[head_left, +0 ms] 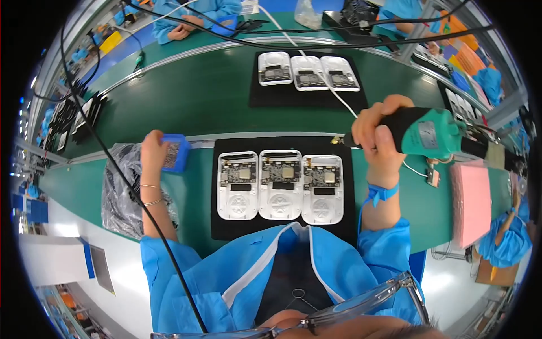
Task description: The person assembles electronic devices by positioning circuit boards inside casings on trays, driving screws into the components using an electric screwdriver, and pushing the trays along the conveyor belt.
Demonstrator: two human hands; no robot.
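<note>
The right hand (377, 133) was clamped around the dark handle of a green electric screwdriver (429, 134), held above the right edge of the black mat (282, 234) on the green desk (192, 107). The tool's long axis ran nearly level, left to right, with its tip (345, 141) pointing left toward the mat. From that tip, the 3 white cases (280, 185) lay below and to the left, side by side in a row, each with a circuit board showing in its upper half and a round speaker grille lower down. The rightmost case (322, 189) sat nearest the tip, just beneath it; the other 2 were farther left.

The left hand (153, 151) was on the far side of the row, well apart from the screwdriver. Its fingers were closed on the edge of a small blue tray (175, 152) that seemed to hold tiny screws, too small to tell for certain. The tray sat just left of the mat, beside a crumpled clear plastic bag (121, 192).

So the right hand was nearer the cases, and the left hand nearer the tray.

Farther back on the desk, 3 more white cases (309, 70) lay on a second black mat.
</note>
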